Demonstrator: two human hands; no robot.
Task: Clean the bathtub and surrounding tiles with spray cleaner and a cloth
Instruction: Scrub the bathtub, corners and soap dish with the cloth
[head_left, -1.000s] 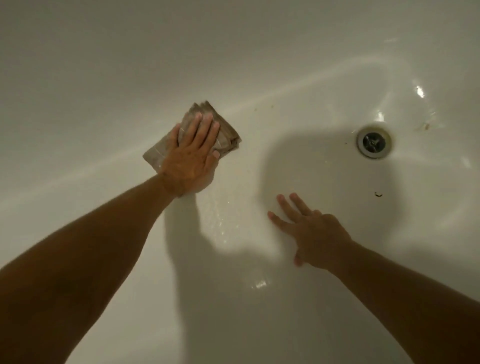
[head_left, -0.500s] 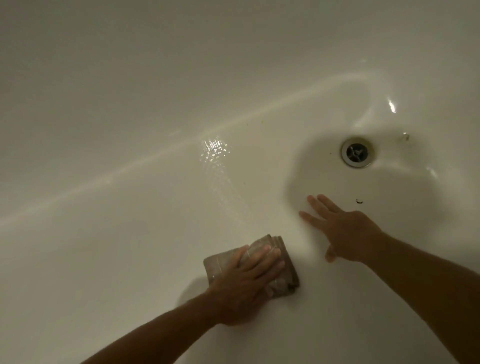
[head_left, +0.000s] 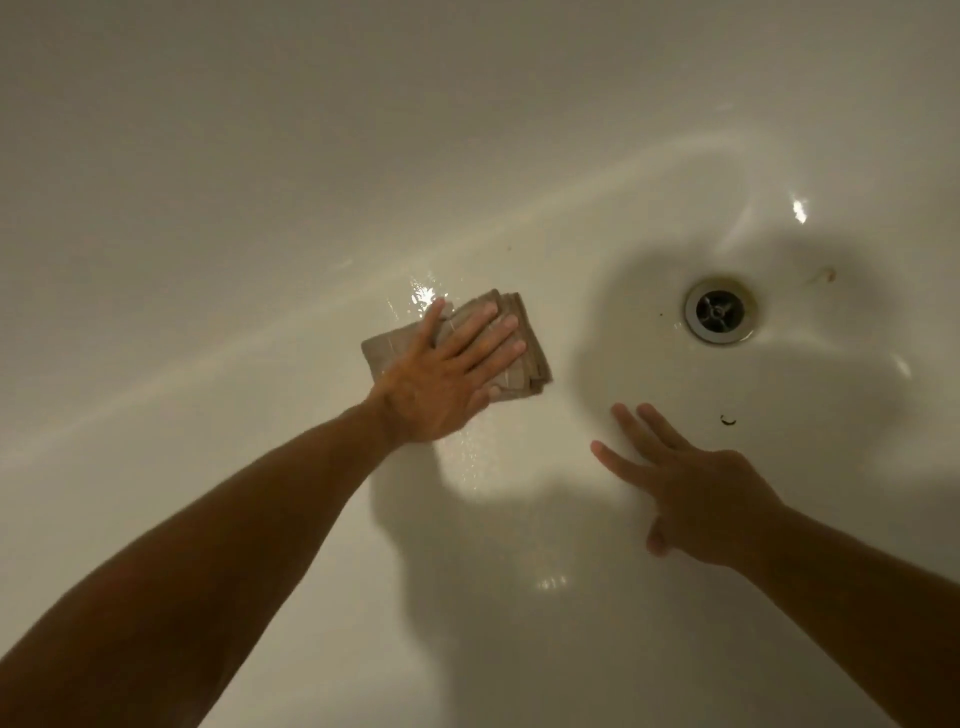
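Observation:
I look down into a white bathtub (head_left: 260, 218). A folded brown cloth (head_left: 524, 358) lies on the tub floor near the middle of the view. My left hand (head_left: 447, 379) presses flat on the cloth with straight, spread fingers. My right hand (head_left: 685, 483) rests flat on the tub floor to the right, fingers straight, holding nothing. The tub surface around the cloth shines wet. No spray bottle is in view.
A round metal drain (head_left: 719, 310) sits to the right of the cloth. A brownish stain (head_left: 826, 274) marks the tub past the drain, and a small dark curl of debris (head_left: 727, 420) lies below it. The tub wall rises across the top.
My left hand slid the cloth toward me, then pushed it back away up the tub floor, toward the wall. My right hand stayed planted near the drain.

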